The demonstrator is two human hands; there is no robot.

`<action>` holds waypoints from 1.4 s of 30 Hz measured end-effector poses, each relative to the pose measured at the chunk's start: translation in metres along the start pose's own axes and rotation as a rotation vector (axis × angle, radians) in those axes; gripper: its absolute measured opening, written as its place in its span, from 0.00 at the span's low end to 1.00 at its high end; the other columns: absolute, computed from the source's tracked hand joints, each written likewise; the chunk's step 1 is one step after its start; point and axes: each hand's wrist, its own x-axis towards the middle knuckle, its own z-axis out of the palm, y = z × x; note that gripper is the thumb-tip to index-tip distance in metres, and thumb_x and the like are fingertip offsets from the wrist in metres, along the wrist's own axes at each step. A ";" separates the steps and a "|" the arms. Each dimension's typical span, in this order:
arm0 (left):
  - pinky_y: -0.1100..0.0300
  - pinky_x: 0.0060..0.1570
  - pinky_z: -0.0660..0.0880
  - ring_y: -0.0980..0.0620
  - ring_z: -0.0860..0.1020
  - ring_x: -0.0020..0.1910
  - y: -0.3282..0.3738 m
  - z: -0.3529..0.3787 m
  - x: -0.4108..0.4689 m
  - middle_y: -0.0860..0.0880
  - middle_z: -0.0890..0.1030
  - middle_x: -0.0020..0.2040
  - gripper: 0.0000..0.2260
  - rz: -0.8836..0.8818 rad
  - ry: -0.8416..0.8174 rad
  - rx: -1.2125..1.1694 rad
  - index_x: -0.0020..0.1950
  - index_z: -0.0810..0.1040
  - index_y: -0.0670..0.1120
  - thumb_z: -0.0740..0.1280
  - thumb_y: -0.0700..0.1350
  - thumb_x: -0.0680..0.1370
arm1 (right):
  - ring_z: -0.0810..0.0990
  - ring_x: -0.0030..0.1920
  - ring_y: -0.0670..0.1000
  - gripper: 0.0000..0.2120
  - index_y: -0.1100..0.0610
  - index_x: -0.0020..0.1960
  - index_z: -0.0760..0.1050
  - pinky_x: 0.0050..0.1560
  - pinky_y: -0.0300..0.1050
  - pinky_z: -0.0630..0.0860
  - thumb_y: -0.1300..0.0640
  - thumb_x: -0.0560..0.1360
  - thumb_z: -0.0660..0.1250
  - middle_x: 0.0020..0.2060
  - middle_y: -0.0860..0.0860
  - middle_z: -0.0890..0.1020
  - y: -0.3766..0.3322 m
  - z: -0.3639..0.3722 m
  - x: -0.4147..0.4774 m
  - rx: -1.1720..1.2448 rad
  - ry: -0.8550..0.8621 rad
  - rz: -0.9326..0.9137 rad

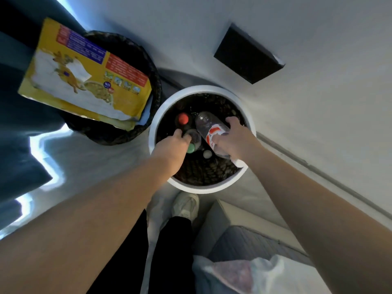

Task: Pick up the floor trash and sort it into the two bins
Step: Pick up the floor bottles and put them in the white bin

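A round white bin [248, 172] with a black liner stands on the floor in front of me. Both my hands are over its opening. My right hand [233, 141] grips a clear plastic bottle [206, 122] with a red and white label, lying tilted across the bin. My left hand [171, 145] is closed around a small clear bottle [196, 139] with a green cap [191, 148]. A red-capped bottle [182, 119] and a white cap [207, 154] lie inside. To the left, a black-lined bin [154, 81] holds a large yellow cardboard box [84, 75].
A black square panel [248, 54] sits on the white wall behind the bins. My white shoe [186, 205] stands just before the white bin. A bed edge with a crumpled bag [254, 272] is at lower right. Dark curtains [21, 145] hang at the left.
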 end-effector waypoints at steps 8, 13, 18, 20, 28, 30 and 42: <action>0.53 0.59 0.72 0.46 0.71 0.64 -0.021 0.022 -0.010 0.45 0.69 0.68 0.24 0.273 -0.013 0.096 0.75 0.60 0.46 0.60 0.47 0.79 | 0.78 0.55 0.60 0.22 0.60 0.65 0.70 0.52 0.43 0.73 0.56 0.73 0.65 0.59 0.58 0.77 -0.036 0.010 0.040 0.080 0.246 -0.022; 0.41 0.74 0.45 0.43 0.52 0.77 -0.022 0.022 -0.011 0.42 0.54 0.78 0.27 0.268 -0.165 0.379 0.78 0.54 0.45 0.52 0.56 0.82 | 0.73 0.63 0.59 0.22 0.54 0.71 0.66 0.57 0.48 0.70 0.56 0.77 0.63 0.66 0.58 0.70 -0.023 0.036 0.024 -0.134 0.312 -0.270; 0.39 0.71 0.34 0.43 0.48 0.78 -0.028 0.017 -0.012 0.42 0.53 0.78 0.31 0.227 -0.209 0.565 0.79 0.50 0.43 0.45 0.61 0.81 | 0.45 0.78 0.54 0.34 0.56 0.79 0.41 0.76 0.56 0.54 0.52 0.81 0.56 0.79 0.52 0.44 -0.002 0.069 0.033 -0.468 0.116 -0.283; 0.38 0.71 0.33 0.42 0.48 0.78 -0.031 0.016 -0.013 0.41 0.54 0.78 0.32 0.243 -0.190 0.618 0.78 0.51 0.43 0.44 0.62 0.81 | 0.41 0.78 0.53 0.35 0.57 0.79 0.36 0.76 0.58 0.51 0.53 0.81 0.54 0.79 0.50 0.42 0.001 0.074 0.036 -0.522 0.138 -0.248; 0.34 0.69 0.32 0.41 0.43 0.78 -0.037 -0.006 -0.041 0.40 0.50 0.79 0.30 0.212 -0.116 0.597 0.78 0.50 0.45 0.46 0.61 0.81 | 0.41 0.78 0.56 0.35 0.52 0.79 0.38 0.76 0.61 0.51 0.49 0.81 0.55 0.79 0.52 0.43 0.004 0.066 0.005 -0.538 0.124 -0.241; 0.34 0.70 0.34 0.41 0.43 0.78 -0.039 -0.018 -0.059 0.41 0.50 0.79 0.30 0.193 -0.098 0.559 0.78 0.50 0.46 0.46 0.61 0.81 | 0.40 0.78 0.58 0.34 0.50 0.79 0.38 0.75 0.63 0.50 0.47 0.81 0.54 0.79 0.53 0.43 0.003 0.060 -0.015 -0.558 0.117 -0.231; 0.34 0.72 0.42 0.43 0.45 0.78 -0.050 -0.067 -0.225 0.44 0.50 0.79 0.30 -0.165 0.028 0.222 0.79 0.49 0.49 0.48 0.62 0.80 | 0.39 0.78 0.59 0.36 0.46 0.79 0.38 0.73 0.69 0.46 0.40 0.80 0.55 0.79 0.52 0.42 -0.027 0.036 -0.178 -0.755 0.148 -0.460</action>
